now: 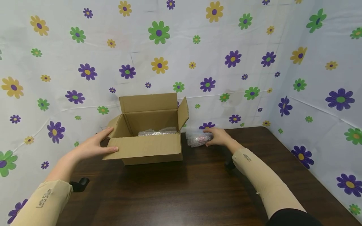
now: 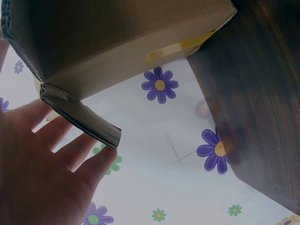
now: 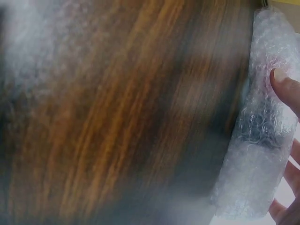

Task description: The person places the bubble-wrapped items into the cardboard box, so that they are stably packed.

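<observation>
Cardboard box [image 1: 147,147], flaps open, stands on dark wood table [image 1: 169,191]. Left hand [image 1: 94,146] at the box's left front corner: grips it by the flaps, thumb on top of the front flap, fingers along the outside of the left flap. Right hand [image 1: 220,137] to the right of the box: grips a bubble-wrapped package [image 3: 255,140], thumb on one face, fingers round the other side. Package sits just beside the box's right side; pinkish patch shows through the wrap, contents unclear. Can't tell whether it touches the table. More bubble wrap [image 1: 156,132] lies inside the box. Strip of yellow tape [image 2: 180,47] on the box's outer side, low down. Flowered cloth [image 1: 183,53] hangs behind the box. Beige sleeves on both forearms; left sleeve [image 1: 42,204], front left of the box, has dark lettering.
</observation>
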`<state>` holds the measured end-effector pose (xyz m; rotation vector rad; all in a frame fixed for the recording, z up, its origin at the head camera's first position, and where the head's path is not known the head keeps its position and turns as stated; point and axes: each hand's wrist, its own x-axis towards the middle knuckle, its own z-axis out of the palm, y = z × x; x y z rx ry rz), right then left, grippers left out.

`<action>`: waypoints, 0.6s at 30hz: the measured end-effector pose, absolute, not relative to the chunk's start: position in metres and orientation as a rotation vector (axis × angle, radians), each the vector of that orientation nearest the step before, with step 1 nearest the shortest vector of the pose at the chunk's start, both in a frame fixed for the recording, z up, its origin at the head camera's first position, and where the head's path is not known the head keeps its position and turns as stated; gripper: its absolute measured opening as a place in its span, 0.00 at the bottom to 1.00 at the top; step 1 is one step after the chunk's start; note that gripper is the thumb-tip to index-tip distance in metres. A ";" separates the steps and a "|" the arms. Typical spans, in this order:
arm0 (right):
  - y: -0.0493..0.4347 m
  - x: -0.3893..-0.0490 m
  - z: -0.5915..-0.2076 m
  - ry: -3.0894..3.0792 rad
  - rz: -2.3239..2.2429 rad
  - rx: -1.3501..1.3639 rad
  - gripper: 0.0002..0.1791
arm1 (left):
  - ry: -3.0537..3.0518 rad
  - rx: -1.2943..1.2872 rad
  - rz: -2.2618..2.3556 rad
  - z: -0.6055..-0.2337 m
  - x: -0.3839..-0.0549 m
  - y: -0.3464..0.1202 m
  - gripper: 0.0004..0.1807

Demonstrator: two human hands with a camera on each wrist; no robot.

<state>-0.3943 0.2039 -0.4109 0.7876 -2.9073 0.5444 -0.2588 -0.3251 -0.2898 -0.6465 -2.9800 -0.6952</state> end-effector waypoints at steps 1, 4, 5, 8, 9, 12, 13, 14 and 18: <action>0.204 -0.394 -0.411 -2.908 0.539 0.788 0.40 | -2.980 -0.648 -0.693 -0.290 -0.259 -0.325 0.53; 0.204 -0.395 -0.412 -2.908 0.522 0.787 0.40 | -2.981 -0.645 -0.690 -0.290 -0.259 -0.325 0.53; 0.204 -0.395 -0.412 -2.909 0.519 0.784 0.40 | -2.981 -0.644 -0.692 -0.291 -0.259 -0.325 0.54; 0.204 -0.395 -0.412 -2.915 0.505 0.775 0.40 | -2.980 -0.642 -0.694 -0.291 -0.259 -0.325 0.54; 0.204 -0.395 -0.413 -2.916 0.501 0.773 0.40 | -2.980 -0.642 -0.694 -0.291 -0.259 -0.325 0.54; 0.204 -0.395 -0.413 -2.920 0.492 0.772 0.39 | -2.979 -0.642 -0.699 -0.291 -0.259 -0.325 0.54; 0.204 -0.395 -0.413 -2.921 0.489 0.774 0.39 | -2.979 -0.642 -0.698 -0.291 -0.259 -0.325 0.54; 0.204 -0.395 -0.413 -2.921 0.488 0.776 0.38 | -2.980 -0.643 -0.698 -0.291 -0.259 -0.325 0.54; 0.205 -0.396 -0.414 -2.926 0.473 0.782 0.36 | -2.981 -0.641 -0.697 -0.291 -0.260 -0.325 0.54</action>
